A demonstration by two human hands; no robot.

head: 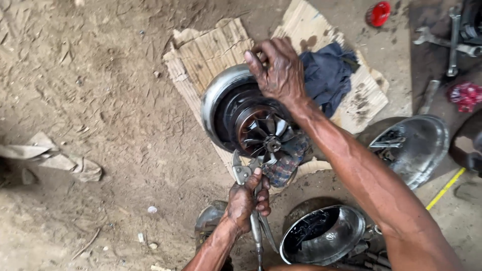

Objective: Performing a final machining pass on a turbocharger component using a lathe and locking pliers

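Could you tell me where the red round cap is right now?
The red round cap lies on the dirt floor at the head view's top right, beyond the torn cardboard sheet.

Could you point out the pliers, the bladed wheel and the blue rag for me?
pliers [242, 173], head view, on the pivot joint.
bladed wheel [266, 135], head view, on its blades.
blue rag [329, 75], head view, on its crumpled middle.

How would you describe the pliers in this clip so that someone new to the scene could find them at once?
Start at the torn cardboard sheet on the dirt floor, where the right hand steadies a round metal turbo housing with a bladed wheel. Just below that wheel, the left hand holds the pliers. Unlike the wrenches lying at top right, they are in hand, nose at the wheel.
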